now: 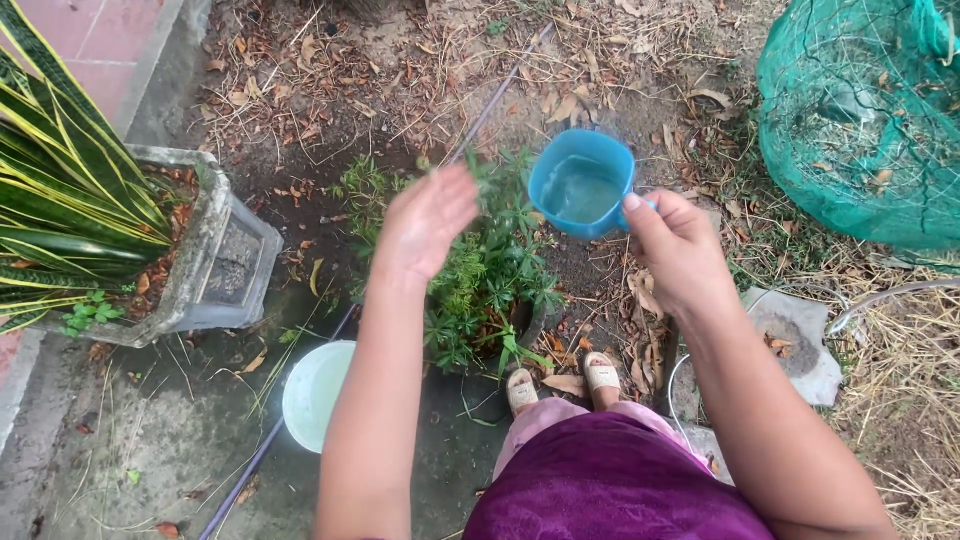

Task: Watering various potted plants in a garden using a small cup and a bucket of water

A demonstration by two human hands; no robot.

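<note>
My right hand (678,245) grips the handle of a blue plastic scoop (581,184) that holds water, held above the ground. My left hand (425,222) is open, fingers together and slightly blurred, hovering over a small leafy green potted plant (490,270). The scoop is just to the right of and above the plant. Below, my feet in beige sandals (562,379) stand beside the plant's pot.
A grey stone planter (222,262) with a striped yellow-green plant (60,190) stands at left. A pale bucket (312,394) of water sits on the ground near my left arm. Green netting (865,110) lies at upper right. A thin hose (488,100) crosses the dry-leaf-strewn soil.
</note>
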